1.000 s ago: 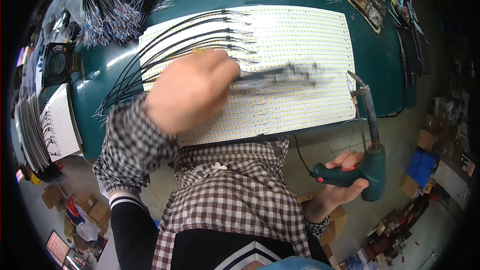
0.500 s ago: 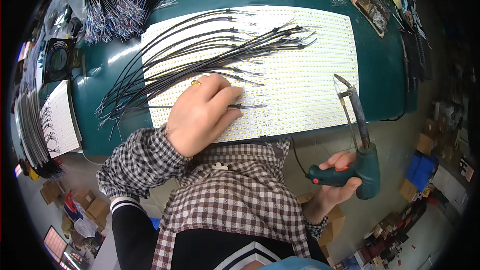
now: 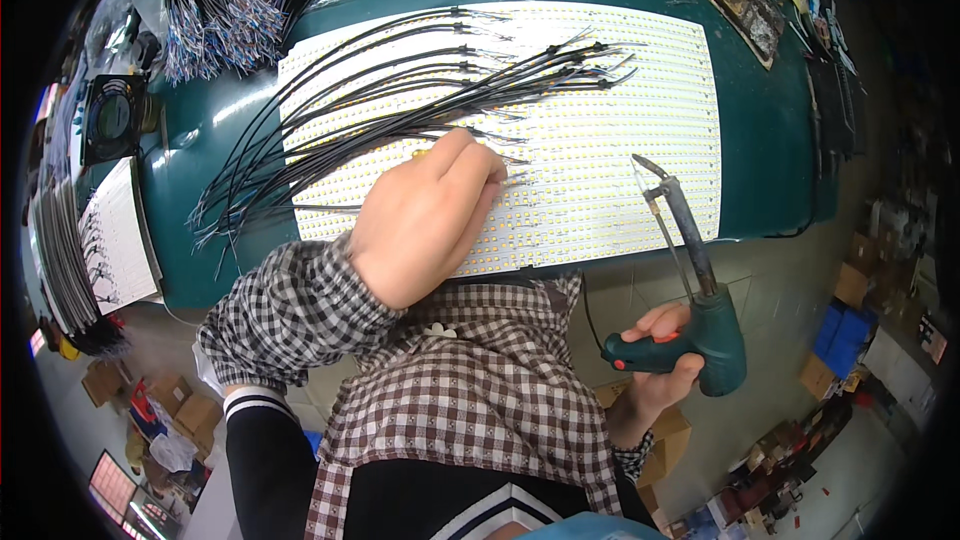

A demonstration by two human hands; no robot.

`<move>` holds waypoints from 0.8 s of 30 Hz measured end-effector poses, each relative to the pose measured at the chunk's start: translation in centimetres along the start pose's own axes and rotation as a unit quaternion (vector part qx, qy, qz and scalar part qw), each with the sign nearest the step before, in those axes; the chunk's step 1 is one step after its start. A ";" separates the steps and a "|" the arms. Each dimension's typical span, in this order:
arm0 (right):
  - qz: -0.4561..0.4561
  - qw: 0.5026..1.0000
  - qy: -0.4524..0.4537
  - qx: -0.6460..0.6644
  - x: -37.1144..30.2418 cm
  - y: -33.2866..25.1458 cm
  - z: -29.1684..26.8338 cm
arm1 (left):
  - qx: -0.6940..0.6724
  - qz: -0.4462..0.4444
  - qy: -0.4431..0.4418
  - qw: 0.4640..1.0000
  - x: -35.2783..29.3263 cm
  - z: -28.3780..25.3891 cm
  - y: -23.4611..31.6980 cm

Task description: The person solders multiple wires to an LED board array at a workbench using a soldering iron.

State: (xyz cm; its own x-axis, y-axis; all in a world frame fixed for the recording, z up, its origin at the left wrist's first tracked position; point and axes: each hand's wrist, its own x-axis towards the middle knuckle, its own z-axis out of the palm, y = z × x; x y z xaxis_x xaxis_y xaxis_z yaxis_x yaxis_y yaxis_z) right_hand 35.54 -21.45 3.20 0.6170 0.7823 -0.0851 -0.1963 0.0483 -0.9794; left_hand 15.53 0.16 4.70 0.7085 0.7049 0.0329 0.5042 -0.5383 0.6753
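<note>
My left hand [image 3: 425,210] lies over the white LED board panel [image 3: 640,110], thumb and fingers drawn together near its middle. A black cable [image 3: 330,208] runs in under that hand; what the fingertips pinch is hidden. Above the hand, several black cables [image 3: 380,125] with thin bare wire ends lie across the panel, some in a row and others in a loose bunch. In my right hand [image 3: 660,370] is a green soldering gun [image 3: 722,345], fingers wrapped around its handle. Its tip [image 3: 640,165] points up and left, over the panel's right half.
Bundles of cables [image 3: 225,25] lie at the table's far left, above a small black fan [image 3: 112,118]. Another panel [image 3: 122,235] with cables sits at the left edge. A stained block [image 3: 745,10] and tools [image 3: 825,25] are at the far right. The gun's cord [image 3: 590,312] hangs by the table edge.
My left hand has moved up and to the right over the panel, covering the cable end that showed between its fingers. The soldering gun has shifted left.
</note>
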 end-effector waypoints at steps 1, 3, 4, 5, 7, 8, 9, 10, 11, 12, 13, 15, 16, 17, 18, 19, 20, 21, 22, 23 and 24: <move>0.012 1.000 -0.014 0.004 0.0 0.0 0.0 | 0.002 -0.005 0.004 1.000 0.0 0.1 0.0; 0.023 0.999 -0.027 0.006 -0.1 0.0 0.0 | 0.019 -0.001 0.003 1.000 0.5 0.5 -0.4; 0.019 1.000 -0.017 -0.013 -0.3 -0.1 0.1 | 0.015 0.000 0.006 1.000 0.5 0.7 -0.4; 0.019 0.999 0.002 -0.034 -0.5 -0.1 0.2 | -0.003 -0.019 0.006 1.000 0.5 0.8 -0.5; 0.020 0.999 0.005 -0.043 -0.7 0.0 0.4 | -0.022 -0.038 0.005 0.999 0.5 1.1 -0.5; 0.024 0.998 0.023 -0.057 -0.8 0.0 0.5 | -0.047 -0.037 0.020 0.998 0.5 1.3 -0.5; 0.026 0.998 0.013 -0.055 -1.0 0.1 0.5 | -0.070 -0.040 0.030 0.996 0.4 1.5 -0.5; 0.035 0.997 0.014 -0.061 -1.0 0.1 0.6 | -0.074 -0.039 0.036 0.996 0.3 1.6 -0.6; 0.044 0.996 0.024 -0.073 -1.1 0.1 0.6 | -0.073 -0.034 0.037 0.996 0.3 1.7 -0.6; 0.044 0.997 0.013 -0.069 -1.1 0.1 0.6 | -0.073 -0.035 0.034 0.996 0.3 1.8 -0.7; 0.049 0.996 -0.004 -0.069 -1.1 0.1 0.5 | -0.074 -0.030 0.039 0.996 0.3 1.9 -0.8; 0.053 0.996 -0.020 -0.069 -1.1 0.0 0.6 | -0.085 -0.015 0.054 0.995 0.4 2.0 -0.9; 0.052 0.996 -0.012 -0.072 -1.2 0.0 0.7 | -0.085 -0.016 0.054 0.995 0.4 2.0 -0.9; 0.049 0.996 0.004 -0.077 -1.3 0.0 0.9 | -0.088 -0.009 0.055 0.995 0.4 2.0 -1.0; 0.052 0.996 -0.004 -0.075 -1.2 -0.1 0.9 | -0.087 -0.006 0.051 0.995 0.4 2.0 -1.0; 0.058 0.995 -0.018 -0.077 -1.2 -0.1 1.0 | -0.093 -0.003 0.055 0.994 0.4 2.0 -1.0; 0.061 0.994 -0.020 -0.084 -1.1 -0.2 1.0 | -0.093 -0.008 0.055 0.994 0.3 2.1 -1.0; 0.065 0.994 -0.031 -0.080 -1.1 -0.3 1.1 | -0.093 -0.013 0.055 0.994 0.3 2.1 -0.9; 0.066 0.993 -0.041 -0.083 -1.0 -0.3 1.2 | -0.093 -0.013 0.055 0.994 0.3 2.1 -0.9; 0.068 0.993 -0.043 -0.090 -1.0 -0.3 1.3 | -0.092 -0.015 0.053 0.994 0.3 2.0 -0.9; 0.068 0.993 -0.051 -0.087 -0.9 -0.3 1.5 | -0.090 -0.017 0.050 0.995 0.2 2.0 -0.9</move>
State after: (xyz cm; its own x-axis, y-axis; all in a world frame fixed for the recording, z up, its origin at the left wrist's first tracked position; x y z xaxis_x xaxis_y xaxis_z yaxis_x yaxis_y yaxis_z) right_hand 33.88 -21.29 3.83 0.5126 0.8332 -0.2076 -0.1324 -0.1621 -0.9778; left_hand 16.28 -0.15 2.63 0.6348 0.7690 0.0755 0.4242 -0.4284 0.7978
